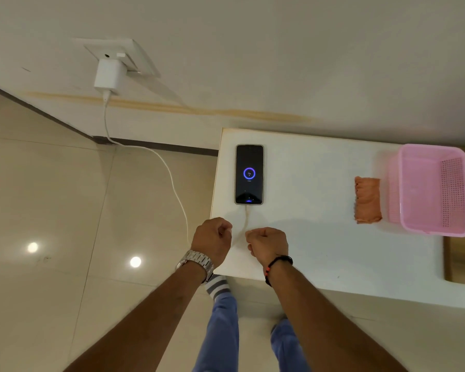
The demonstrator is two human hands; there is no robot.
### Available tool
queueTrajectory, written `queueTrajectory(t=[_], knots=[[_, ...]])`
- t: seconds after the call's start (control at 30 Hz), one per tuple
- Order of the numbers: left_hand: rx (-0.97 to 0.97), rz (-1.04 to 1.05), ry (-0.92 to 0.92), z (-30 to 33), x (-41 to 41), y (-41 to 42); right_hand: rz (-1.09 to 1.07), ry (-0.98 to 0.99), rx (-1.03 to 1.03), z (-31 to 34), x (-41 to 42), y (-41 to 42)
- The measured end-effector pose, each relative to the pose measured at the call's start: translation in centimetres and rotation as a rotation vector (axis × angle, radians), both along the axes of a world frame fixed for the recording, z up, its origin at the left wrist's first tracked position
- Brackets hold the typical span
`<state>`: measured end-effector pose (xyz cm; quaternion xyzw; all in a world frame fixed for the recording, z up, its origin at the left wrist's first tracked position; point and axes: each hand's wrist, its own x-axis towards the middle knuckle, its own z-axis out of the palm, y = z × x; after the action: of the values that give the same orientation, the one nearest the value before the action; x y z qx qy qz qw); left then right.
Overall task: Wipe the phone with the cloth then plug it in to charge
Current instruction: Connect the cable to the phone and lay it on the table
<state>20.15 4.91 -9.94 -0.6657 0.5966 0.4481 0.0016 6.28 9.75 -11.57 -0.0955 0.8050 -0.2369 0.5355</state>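
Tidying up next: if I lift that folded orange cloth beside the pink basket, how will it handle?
The cloth looks soft and folded, so it will likely droop and unfold when lifted. Probably light. Its frayed edge suggests grippy fabric, unlikely to slip.

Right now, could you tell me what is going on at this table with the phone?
A person stands at the white table. The phone lies face up with a charging ring on its screen, and the white cable runs from its near end to the charger in the wall socket. The folded cloth lies beside the pink basket. The left hand and right hand are loosely curled on either side of the cable, holding nothing clearly.
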Motion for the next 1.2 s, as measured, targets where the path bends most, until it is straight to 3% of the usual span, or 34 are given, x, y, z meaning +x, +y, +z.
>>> queueTrajectory(t=[0.37,0.7,0.93,1.2], knots=[[-0.043,-0.174,-0.079,-0.8,0.5,4.1,0.049,0.079,0.065,-1.0,1.4,0.3],[0.007,-0.262,-0.274,0.2,0.5,6.9,-0.010,-0.061,0.051,-0.6,0.1,0.4],[0.152,-0.212,-0.185,-0.4,-0.4,10.9,0.092,0.076,0.013,-0.6,0.1,0.7],[0.116,-0.078,-0.249,-1.9,-2.3,10.7,0.200,0.262,-0.007,0.0,0.1,1.6]])
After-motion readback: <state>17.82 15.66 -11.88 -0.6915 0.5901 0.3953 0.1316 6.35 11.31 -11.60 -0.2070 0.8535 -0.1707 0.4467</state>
